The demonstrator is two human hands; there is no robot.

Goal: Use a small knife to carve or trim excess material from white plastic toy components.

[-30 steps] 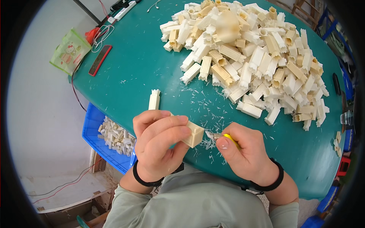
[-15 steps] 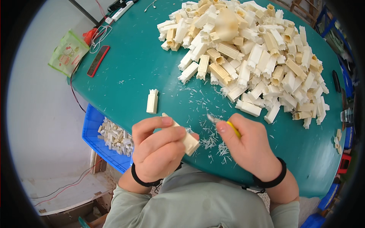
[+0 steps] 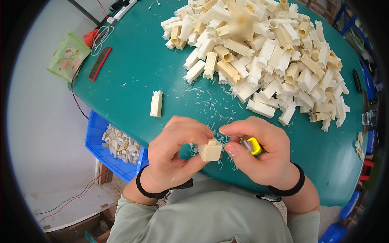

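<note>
A cream plastic block [image 3: 211, 152] is pinched between the thumb and fingers of my left hand [image 3: 176, 148], one squarish end turned up toward me. Close on its right, my right hand [image 3: 259, 152] holds a small yellow-handled knife [image 3: 255, 146] tucked in against the palm. The thumb and index fingertip of that hand are apart, near the block but not closed on it. The knife's blade is mostly hidden by the fingers. Beyond my left hand, a single cream block [image 3: 156, 103] lies alone on the green table [image 3: 129, 99].
A large heap of white and cream plastic blocks [image 3: 265, 56] covers the far right. Thin white shavings [image 3: 208, 106] lie scattered before my hands. A blue bin [image 3: 95, 139] of small pieces stands below the left edge. A red-edged phone [image 3: 99, 64] and green bag [image 3: 69, 56] are far left.
My left hand has turned the block so its end points up toward me. The knife has swung back into my right palm, and my right thumb and index finger have moved closer to the block.
</note>
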